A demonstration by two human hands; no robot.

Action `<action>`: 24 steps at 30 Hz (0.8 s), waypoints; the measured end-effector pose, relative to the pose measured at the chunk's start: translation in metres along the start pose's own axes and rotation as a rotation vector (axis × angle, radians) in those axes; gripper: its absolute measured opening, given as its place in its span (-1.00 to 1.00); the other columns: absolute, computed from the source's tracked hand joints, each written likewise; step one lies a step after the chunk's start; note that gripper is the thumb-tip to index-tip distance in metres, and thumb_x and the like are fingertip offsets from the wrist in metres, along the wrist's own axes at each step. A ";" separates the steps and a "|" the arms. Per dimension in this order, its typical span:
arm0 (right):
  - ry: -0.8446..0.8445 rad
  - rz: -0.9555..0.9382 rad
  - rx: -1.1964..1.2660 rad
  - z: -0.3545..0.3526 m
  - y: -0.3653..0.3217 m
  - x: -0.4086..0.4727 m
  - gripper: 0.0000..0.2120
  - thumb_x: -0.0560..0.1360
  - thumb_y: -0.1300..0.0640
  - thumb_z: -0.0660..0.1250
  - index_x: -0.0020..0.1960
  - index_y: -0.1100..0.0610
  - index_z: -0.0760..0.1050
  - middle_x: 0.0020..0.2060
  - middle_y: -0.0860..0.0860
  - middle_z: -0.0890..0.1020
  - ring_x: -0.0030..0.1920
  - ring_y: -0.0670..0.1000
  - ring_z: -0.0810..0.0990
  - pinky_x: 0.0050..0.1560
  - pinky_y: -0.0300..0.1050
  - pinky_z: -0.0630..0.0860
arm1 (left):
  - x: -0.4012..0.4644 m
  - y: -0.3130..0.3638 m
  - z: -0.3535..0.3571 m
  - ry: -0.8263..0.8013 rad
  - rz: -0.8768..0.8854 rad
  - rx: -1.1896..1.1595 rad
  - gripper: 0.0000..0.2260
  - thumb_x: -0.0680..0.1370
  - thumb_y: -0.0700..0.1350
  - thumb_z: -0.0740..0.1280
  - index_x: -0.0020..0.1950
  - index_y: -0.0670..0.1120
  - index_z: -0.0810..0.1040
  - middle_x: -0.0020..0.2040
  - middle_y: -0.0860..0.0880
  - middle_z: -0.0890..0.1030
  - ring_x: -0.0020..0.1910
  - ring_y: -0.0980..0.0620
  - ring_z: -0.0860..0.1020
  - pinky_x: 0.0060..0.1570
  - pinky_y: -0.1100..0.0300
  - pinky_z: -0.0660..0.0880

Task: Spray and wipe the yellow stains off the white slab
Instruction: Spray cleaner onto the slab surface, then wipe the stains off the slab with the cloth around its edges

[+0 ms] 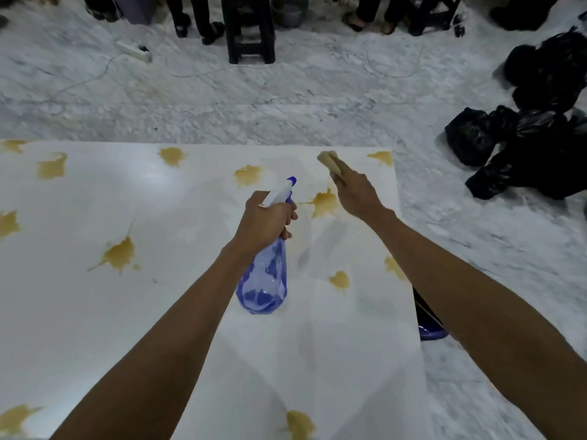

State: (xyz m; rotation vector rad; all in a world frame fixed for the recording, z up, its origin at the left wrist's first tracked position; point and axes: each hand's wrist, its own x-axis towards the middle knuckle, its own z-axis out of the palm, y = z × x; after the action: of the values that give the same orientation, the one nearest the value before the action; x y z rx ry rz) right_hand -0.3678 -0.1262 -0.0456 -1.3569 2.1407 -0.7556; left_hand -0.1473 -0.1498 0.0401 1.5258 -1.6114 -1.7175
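My left hand point(265, 217) grips the blue spray bottle point(265, 281) by its neck; my right hand point(357, 195) holds a sponge point(330, 163) just ahead. Between them lies a yellow stain point(324, 203) on the white slab point(95, 312).

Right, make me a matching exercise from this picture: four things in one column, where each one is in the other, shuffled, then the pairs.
Things:
1. translucent blue plastic spray bottle
2. tan rectangular sponge
3. crumpled black plastic bags
4. white power strip

Places:
A. on the marble floor, far left, beyond the white slab
B. gripped in the right hand, over the slab's far right part
C. gripped in the left hand, nozzle pointing away from the person
D. heaped on the floor to the right of the slab

Pairs: 1-C, 2-B, 3-D, 4-A
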 end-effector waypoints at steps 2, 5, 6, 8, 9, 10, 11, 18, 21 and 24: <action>-0.056 -0.095 -0.295 0.010 0.012 0.049 -0.54 0.71 0.02 0.06 0.60 -0.01 0.16 0.41 0.13 0.48 0.32 0.19 0.49 0.33 0.20 0.34 | 0.012 -0.008 0.003 0.023 0.032 0.031 -0.73 0.61 -0.22 0.27 -0.29 -0.20 0.55 -0.15 -0.32 0.63 -0.62 0.09 0.43 -0.35 0.08 0.57; -0.376 -0.059 -0.643 0.057 0.056 0.081 -0.44 0.68 -0.19 -0.10 0.63 -0.07 -0.06 0.63 0.06 0.03 0.60 0.17 0.03 0.53 0.28 -0.02 | 0.020 -0.020 0.007 0.056 0.045 0.026 -0.75 0.59 -0.27 0.27 -0.30 -0.19 0.54 -0.05 -0.35 0.68 -0.63 0.08 0.43 -0.32 0.04 0.56; -0.391 -0.033 -0.668 0.072 0.070 0.079 -0.37 0.62 -0.30 -0.19 0.63 -0.12 -0.13 0.64 0.02 -0.10 0.62 0.15 -0.12 0.54 0.31 -0.14 | 0.022 -0.023 0.008 0.059 0.045 0.019 -0.75 0.59 -0.26 0.27 -0.29 -0.19 0.54 -0.04 -0.36 0.68 -0.63 0.07 0.42 -0.33 0.04 0.56; -0.335 -0.018 -0.675 0.089 0.088 0.068 -0.31 0.54 -0.38 -0.29 0.62 -0.18 -0.17 0.63 -0.02 -0.18 0.61 0.12 -0.25 0.52 0.32 -0.26 | 0.022 -0.029 0.009 0.050 0.045 0.003 -0.80 0.55 -0.23 0.28 -0.27 -0.20 0.55 -0.05 -0.37 0.67 -0.64 0.06 0.42 -0.36 0.06 0.55; -0.330 -0.038 -0.690 0.091 0.090 0.061 -0.36 0.58 -0.35 -0.25 0.62 -0.20 -0.17 0.63 -0.03 -0.19 0.61 0.12 -0.26 0.52 0.32 -0.28 | 0.020 -0.033 0.010 0.047 0.045 0.002 -0.82 0.52 -0.22 0.29 -0.27 -0.20 0.56 -0.06 -0.36 0.67 -0.64 0.07 0.43 -0.38 0.08 0.55; -0.329 -0.062 -0.698 0.090 0.087 0.051 -0.42 0.62 -0.30 -0.21 0.61 -0.22 -0.16 0.62 -0.04 -0.20 0.61 0.13 -0.26 0.52 0.32 -0.30 | 0.016 -0.036 0.011 0.040 0.046 0.011 -0.83 0.50 -0.20 0.28 -0.27 -0.19 0.56 -0.08 -0.35 0.67 -0.63 0.08 0.43 -0.40 0.09 0.55; -0.330 -0.079 -0.699 0.087 0.084 0.040 -0.45 0.65 -0.27 -0.18 0.61 -0.24 -0.16 0.62 -0.04 -0.20 0.61 0.13 -0.27 0.52 0.31 -0.31 | 0.011 -0.039 0.012 0.034 0.048 0.023 -0.84 0.49 -0.20 0.28 -0.26 -0.18 0.57 -0.10 -0.34 0.66 -0.63 0.09 0.44 -0.41 0.12 0.55; -0.292 -0.104 -0.674 0.106 0.083 -0.099 -0.49 0.68 -0.21 -0.12 0.61 -0.25 -0.09 0.63 -0.03 -0.17 0.61 0.15 -0.26 0.51 0.27 -0.30 | -0.059 -0.076 0.008 -0.004 0.006 0.035 -0.82 0.41 -0.11 0.29 -0.22 -0.22 0.59 -0.19 -0.22 0.64 -0.60 0.05 0.45 -0.39 0.11 0.54; -0.328 -0.092 -0.615 0.115 0.080 -0.174 -0.45 0.65 -0.24 -0.10 0.61 -0.21 -0.06 0.63 -0.02 -0.12 0.62 0.15 -0.21 0.51 0.28 -0.30 | -0.100 -0.103 0.007 -0.015 0.002 0.056 -0.73 0.59 -0.09 0.32 -0.20 -0.25 0.58 -0.23 -0.19 0.60 -0.59 0.09 0.44 -0.47 0.20 0.50; -0.346 -0.084 -0.554 0.125 0.072 -0.260 -0.44 0.63 -0.24 -0.09 0.61 -0.21 -0.05 0.63 -0.02 -0.10 0.62 0.14 -0.20 0.51 0.29 -0.30 | -0.146 -0.132 0.004 -0.028 -0.024 0.106 -0.81 0.59 -0.21 0.29 -0.13 -0.30 0.60 -0.24 -0.18 0.59 -0.60 0.10 0.45 -0.50 0.23 0.47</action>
State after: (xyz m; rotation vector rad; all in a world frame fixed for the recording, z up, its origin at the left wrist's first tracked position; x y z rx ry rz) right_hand -0.2317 0.1137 -0.1565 -1.7074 2.0898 0.0713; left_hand -0.0427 0.0104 -0.0077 1.5829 -1.7300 -1.6975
